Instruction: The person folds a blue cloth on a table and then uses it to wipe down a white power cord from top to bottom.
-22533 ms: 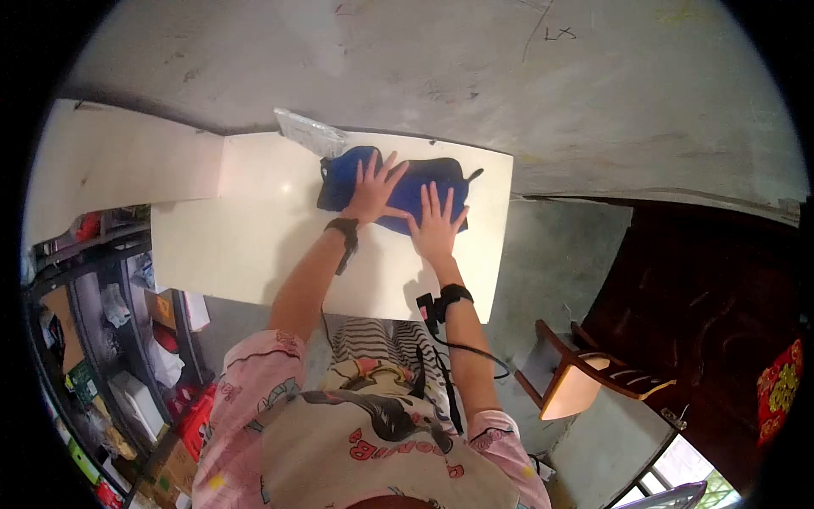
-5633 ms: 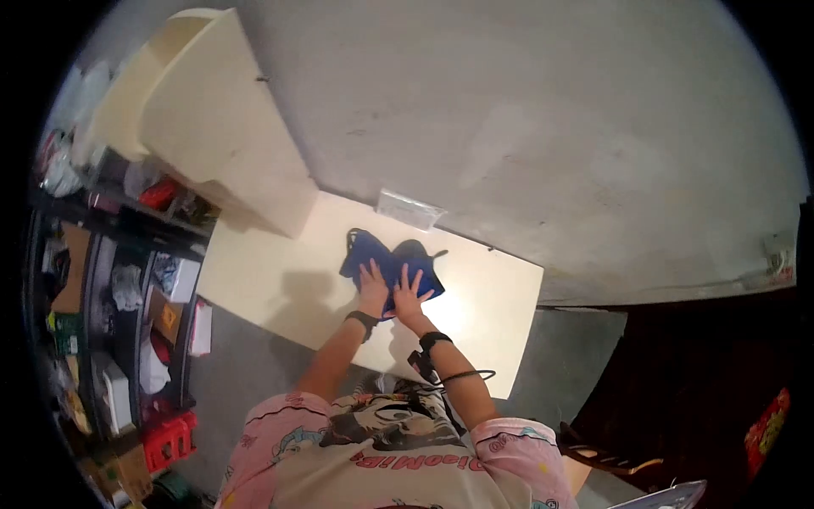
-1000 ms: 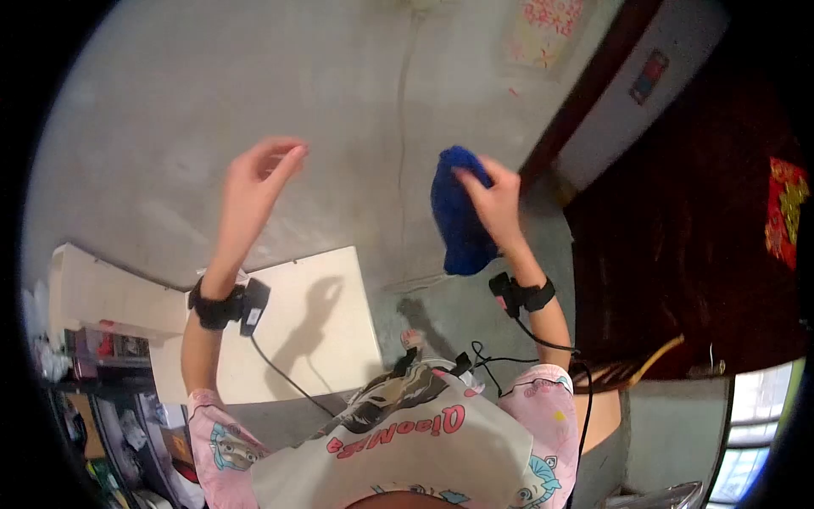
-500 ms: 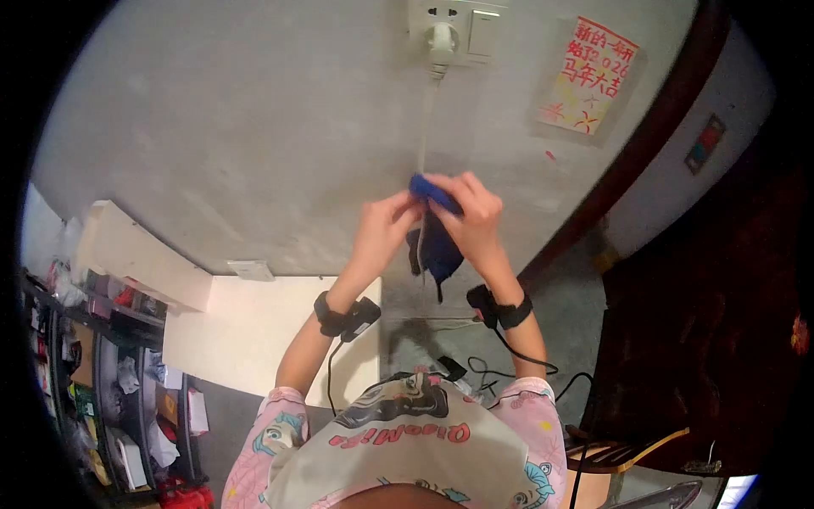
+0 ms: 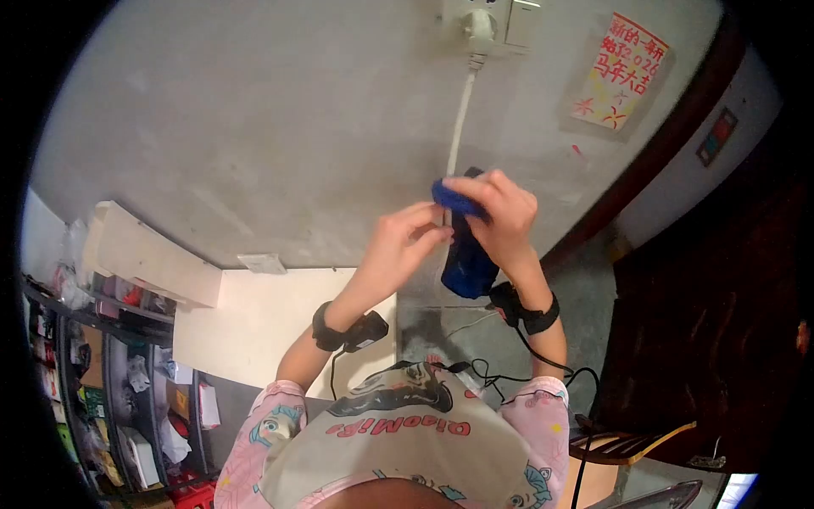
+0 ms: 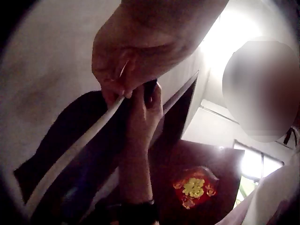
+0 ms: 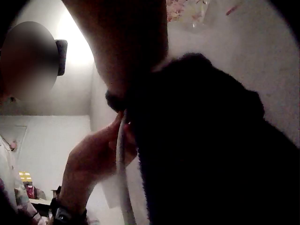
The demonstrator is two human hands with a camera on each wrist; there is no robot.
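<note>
I saw the left hand (image 5: pixel 398 244) pinching the white cable (image 5: pixel 462 114) below its plug (image 5: pixel 480 27); right hand (image 5: pixel 510 219) gripped the blue cloth (image 5: pixel 471 270), hanging just beside the cable.

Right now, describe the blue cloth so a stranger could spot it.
On the grey wall, find the white plug and its pale cord. Follow the cord down to the right hand, which grips the blue cloth. Its broad, deep-blue fabric sets it apart from the thin cord.
</note>
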